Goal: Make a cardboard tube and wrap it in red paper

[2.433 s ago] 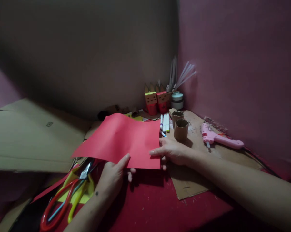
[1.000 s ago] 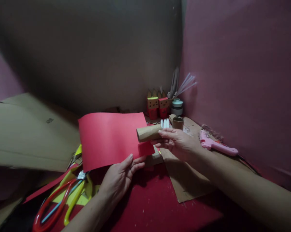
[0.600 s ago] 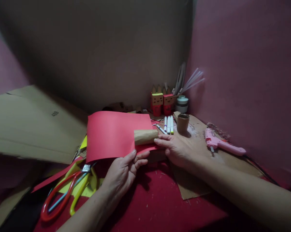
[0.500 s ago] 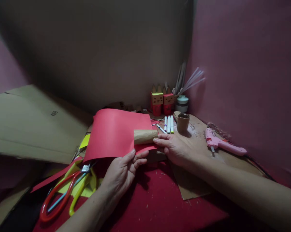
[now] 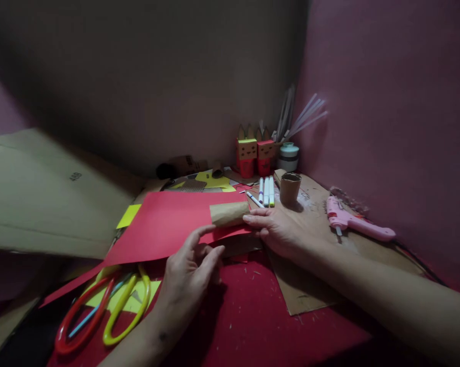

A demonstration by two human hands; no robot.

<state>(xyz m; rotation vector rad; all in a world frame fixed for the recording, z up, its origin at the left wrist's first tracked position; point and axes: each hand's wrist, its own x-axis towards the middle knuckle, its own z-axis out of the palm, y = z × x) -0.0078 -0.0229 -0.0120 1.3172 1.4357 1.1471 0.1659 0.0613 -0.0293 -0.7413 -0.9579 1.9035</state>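
A brown cardboard tube (image 5: 230,214) lies sideways on a red sheet of paper (image 5: 164,224), which now rests nearly flat. My right hand (image 5: 276,229) grips the tube's right end, thumb and fingers pressed against it. Just left of it, my left hand (image 5: 195,265) hovers at the paper's front edge, thumb and index finger apart, with nothing in it. Its index fingertip is close to the tube's lower left corner; whether they touch I cannot tell. Scissors with one red and one yellow handle (image 5: 123,311) lie to the left, their blades hidden under the paper.
Behind are several markers (image 5: 266,191), an upright cardboard cup (image 5: 290,188), two face-decorated holders (image 5: 247,153) and a lidded jar (image 5: 288,157). A pink glue gun (image 5: 356,221) lies right. A big cardboard panel (image 5: 54,193) leans at left; yellow paper (image 5: 214,179) lies at the back.
The red paper, earlier curled up over the left side, has dropped flat. My left hand has let go of its edge and opened. My right hand stays on the tube.
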